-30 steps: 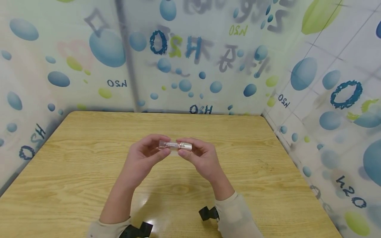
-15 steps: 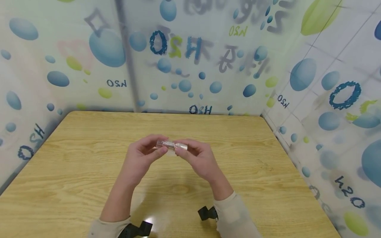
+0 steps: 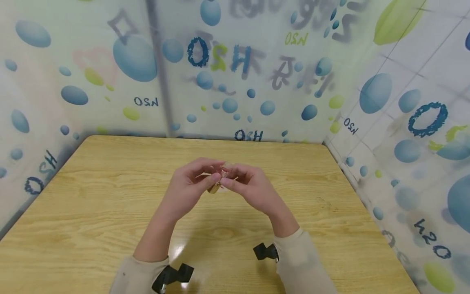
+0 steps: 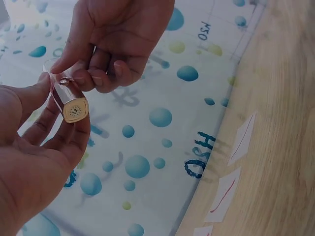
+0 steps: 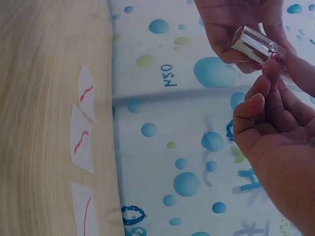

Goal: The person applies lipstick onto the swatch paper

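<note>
A small lipstick tube (image 3: 214, 188), with a shiny gold square end and a clear end, is held over the table between both hands. The left hand (image 3: 191, 183) pinches it with thumb and fingers from the left. From the other side, the right hand (image 3: 249, 183) has its thumb and fingertips on it. In the left wrist view the tube (image 4: 71, 101) shows its stamped gold base, and a small ornament sits at its middle. The right wrist view shows the tube's gold side (image 5: 253, 45), while fingers cover much of the clear end.
The wooden table (image 3: 110, 212) stands against walls printed with bubbles and letters (image 3: 229, 104). Slips of white paper with red strokes (image 5: 82, 140) lie on a wooden surface in both wrist views. Black wrist-camera mounts (image 3: 180, 273) sit at the sleeves.
The tube has turned from lying crosswise, metallic end right, to pointing that end down and toward the person. The hands have come closer together, the left moving rightward.
</note>
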Tool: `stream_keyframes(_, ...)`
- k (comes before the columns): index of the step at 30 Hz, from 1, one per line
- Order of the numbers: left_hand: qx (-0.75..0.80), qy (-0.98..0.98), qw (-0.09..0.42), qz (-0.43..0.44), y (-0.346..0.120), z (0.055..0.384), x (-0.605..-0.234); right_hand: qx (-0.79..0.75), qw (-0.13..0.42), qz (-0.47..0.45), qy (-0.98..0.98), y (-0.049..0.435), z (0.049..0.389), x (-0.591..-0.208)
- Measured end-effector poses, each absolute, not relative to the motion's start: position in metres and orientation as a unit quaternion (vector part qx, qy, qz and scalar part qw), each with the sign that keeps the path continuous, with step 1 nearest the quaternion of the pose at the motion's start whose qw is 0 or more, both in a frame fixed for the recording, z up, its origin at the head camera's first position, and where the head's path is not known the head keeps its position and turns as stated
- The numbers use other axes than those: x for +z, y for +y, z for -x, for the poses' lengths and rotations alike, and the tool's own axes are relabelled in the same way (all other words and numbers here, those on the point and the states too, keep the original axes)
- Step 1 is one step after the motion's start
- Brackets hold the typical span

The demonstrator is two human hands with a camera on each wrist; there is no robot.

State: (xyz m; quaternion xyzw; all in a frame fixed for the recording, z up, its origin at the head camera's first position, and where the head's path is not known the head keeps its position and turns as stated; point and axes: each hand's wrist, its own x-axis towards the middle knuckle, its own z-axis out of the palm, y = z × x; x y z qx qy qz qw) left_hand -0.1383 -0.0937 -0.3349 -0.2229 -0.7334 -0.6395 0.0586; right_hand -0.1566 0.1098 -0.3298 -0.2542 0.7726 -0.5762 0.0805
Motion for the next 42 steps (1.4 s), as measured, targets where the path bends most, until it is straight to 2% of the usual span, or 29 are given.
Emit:
stream_keyframes(9,-0.643,-0.738,0.053,0.198,-0.089,0.145,-0.336,-0.561,0.053,0.267,0.782,0.118,0.164,-0.328)
stream_keyframes(16,-0.605,-0.782,0.05,0.141,-0.107,0.148,-0.335,-0.523,0.032,0.23,0.82,0.133,0.179,-0.329)
stream_keyframes(23,-0.567,-0.811,0.09,0.114,-0.136,0.153,-0.347,-0.462,-0.008,0.191,0.866,0.163,0.208,-0.346)
stream_keyframes(30,-0.493,-0.859,0.107,0.087,-0.163,0.155,-0.363,-0.388,0.008,0.161,0.907,0.195,0.234,-0.376)
stream_keyframes(36,-0.474,-0.873,0.086,0.071,-0.176,0.153,-0.373,-0.351,0.047,0.136,0.925,0.214,0.247,-0.398)
stream_keyframes(42,-0.462,-0.882,0.065,0.067,-0.177,0.15,-0.374,-0.323,0.062,0.12,0.937,0.222,0.253,-0.413)
